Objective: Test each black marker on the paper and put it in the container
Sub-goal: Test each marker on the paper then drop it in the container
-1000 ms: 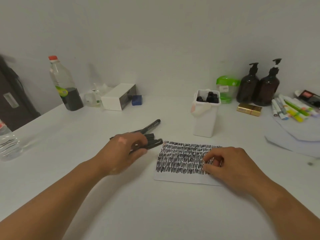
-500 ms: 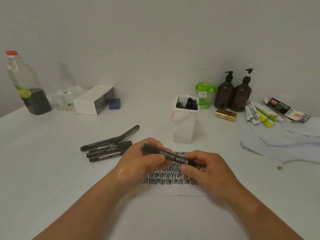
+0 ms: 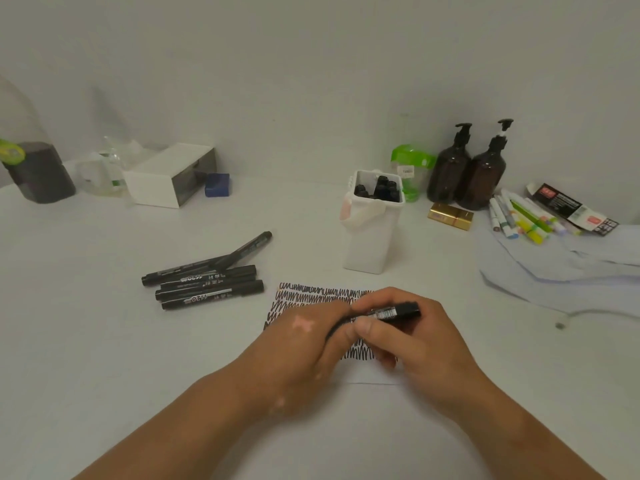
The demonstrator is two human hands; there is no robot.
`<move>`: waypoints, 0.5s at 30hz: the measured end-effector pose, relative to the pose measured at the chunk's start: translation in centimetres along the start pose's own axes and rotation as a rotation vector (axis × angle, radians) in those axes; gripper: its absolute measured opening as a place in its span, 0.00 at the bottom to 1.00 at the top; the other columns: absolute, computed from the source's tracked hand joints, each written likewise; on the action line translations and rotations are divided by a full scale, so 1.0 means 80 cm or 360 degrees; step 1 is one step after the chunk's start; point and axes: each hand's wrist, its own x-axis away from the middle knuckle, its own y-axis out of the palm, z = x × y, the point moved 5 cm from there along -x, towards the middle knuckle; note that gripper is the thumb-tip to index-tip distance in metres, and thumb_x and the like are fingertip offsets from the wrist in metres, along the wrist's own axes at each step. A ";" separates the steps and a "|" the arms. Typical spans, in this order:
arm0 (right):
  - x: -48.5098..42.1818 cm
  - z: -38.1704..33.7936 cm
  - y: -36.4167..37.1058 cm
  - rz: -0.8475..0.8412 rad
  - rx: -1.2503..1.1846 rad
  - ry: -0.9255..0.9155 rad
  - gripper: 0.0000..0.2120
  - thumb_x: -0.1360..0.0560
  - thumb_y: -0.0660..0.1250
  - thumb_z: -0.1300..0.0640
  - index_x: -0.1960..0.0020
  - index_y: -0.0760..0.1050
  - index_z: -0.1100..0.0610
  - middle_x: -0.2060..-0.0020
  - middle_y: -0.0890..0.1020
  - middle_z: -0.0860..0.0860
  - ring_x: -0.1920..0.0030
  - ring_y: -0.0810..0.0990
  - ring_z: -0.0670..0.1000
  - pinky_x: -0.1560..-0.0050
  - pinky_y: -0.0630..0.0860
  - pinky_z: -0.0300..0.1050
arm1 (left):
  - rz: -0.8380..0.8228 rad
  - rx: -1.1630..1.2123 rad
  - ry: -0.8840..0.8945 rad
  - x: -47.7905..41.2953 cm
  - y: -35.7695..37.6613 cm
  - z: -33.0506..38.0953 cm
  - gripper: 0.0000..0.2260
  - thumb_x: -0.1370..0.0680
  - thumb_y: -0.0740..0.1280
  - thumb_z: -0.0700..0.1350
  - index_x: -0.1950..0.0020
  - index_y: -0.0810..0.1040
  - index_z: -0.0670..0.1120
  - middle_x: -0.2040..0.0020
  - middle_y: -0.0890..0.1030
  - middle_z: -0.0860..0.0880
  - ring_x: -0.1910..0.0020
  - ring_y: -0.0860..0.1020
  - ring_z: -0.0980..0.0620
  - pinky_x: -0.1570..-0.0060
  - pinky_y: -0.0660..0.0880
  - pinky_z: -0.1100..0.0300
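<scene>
Both hands hold one black marker (image 3: 394, 311) over the scribbled paper (image 3: 311, 294). My left hand (image 3: 304, 344) grips its left end, which is hidden under the fingers. My right hand (image 3: 408, 337) pinches the barrel with thumb and fingers; the right end sticks out past them. Several black markers (image 3: 207, 278) lie in a loose pile to the left of the paper. The white container (image 3: 374, 237) stands just behind the paper with several black markers upright inside it.
A bottle with dark liquid (image 3: 34, 168), a white box (image 3: 169, 174) and a blue block (image 3: 217, 184) stand at the back left. Two brown pump bottles (image 3: 467, 171), a green-lidded jar (image 3: 412, 168), a gold box (image 3: 450, 216), coloured pens (image 3: 523, 216) and a pale cloth (image 3: 561, 268) fill the right.
The left hand took a marker from the pile and brought it over the paper. The right hand left the paper and took hold of the marker's other end. The head moved closer.
</scene>
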 end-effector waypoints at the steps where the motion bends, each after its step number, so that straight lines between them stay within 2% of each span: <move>1: 0.001 0.002 0.003 0.0006 0.0002 0.0010 0.09 0.33 0.75 0.48 0.55 0.84 0.50 0.74 0.76 0.54 0.72 0.72 0.52 0.71 0.70 0.46 | -0.0032 -0.0004 0.0023 0.000 0.002 0.004 0.16 0.15 0.58 0.49 0.28 0.73 0.56 0.61 0.76 0.70 0.59 0.74 0.71 0.57 0.66 0.74; 3: 0.001 0.003 0.005 0.0018 -0.0017 0.0021 0.06 0.31 0.75 0.49 0.57 0.83 0.51 0.74 0.76 0.54 0.72 0.73 0.53 0.72 0.70 0.45 | -0.0063 -0.0070 -0.0026 0.000 0.005 0.002 0.16 0.16 0.55 0.52 0.30 0.73 0.56 0.61 0.76 0.65 0.59 0.76 0.66 0.59 0.67 0.72; 5: 0.000 0.002 0.006 -0.0005 -0.0075 0.0011 0.05 0.28 0.73 0.52 0.57 0.82 0.54 0.73 0.76 0.54 0.72 0.73 0.52 0.72 0.70 0.42 | -0.0043 -0.0129 -0.0089 0.003 0.006 -0.005 0.15 0.17 0.54 0.55 0.39 0.77 0.51 0.63 0.75 0.60 0.63 0.74 0.58 0.62 0.67 0.65; 7: 0.000 -0.001 0.005 -0.0043 -0.0133 -0.0012 0.08 0.27 0.72 0.52 0.57 0.80 0.57 0.72 0.76 0.55 0.72 0.74 0.53 0.71 0.72 0.43 | -0.0024 -0.0137 -0.0080 0.004 0.006 -0.005 0.14 0.16 0.55 0.54 0.45 0.76 0.48 0.62 0.79 0.57 0.65 0.73 0.56 0.63 0.68 0.63; 10: 0.001 -0.006 0.004 -0.0089 -0.0169 -0.0048 0.13 0.28 0.73 0.49 0.57 0.79 0.60 0.71 0.76 0.56 0.71 0.73 0.55 0.69 0.72 0.46 | 0.0004 -0.0123 -0.0033 0.003 0.002 0.002 0.12 0.16 0.57 0.55 0.47 0.76 0.50 0.63 0.80 0.63 0.66 0.74 0.59 0.65 0.67 0.70; 14: 0.001 -0.006 0.004 -0.0120 -0.0185 -0.0058 0.12 0.29 0.73 0.50 0.57 0.80 0.60 0.70 0.77 0.57 0.70 0.73 0.56 0.68 0.72 0.47 | -0.0038 -0.0105 -0.0053 0.002 0.004 -0.001 0.15 0.17 0.55 0.58 0.48 0.76 0.51 0.56 0.84 0.58 0.65 0.75 0.55 0.61 0.74 0.58; 15: 0.001 -0.006 0.004 -0.0134 -0.0197 -0.0057 0.12 0.29 0.73 0.50 0.57 0.80 0.59 0.70 0.77 0.57 0.70 0.73 0.56 0.68 0.73 0.46 | -0.0053 -0.0085 -0.0043 0.002 0.004 -0.001 0.15 0.17 0.54 0.59 0.48 0.76 0.51 0.54 0.85 0.58 0.64 0.77 0.56 0.60 0.73 0.60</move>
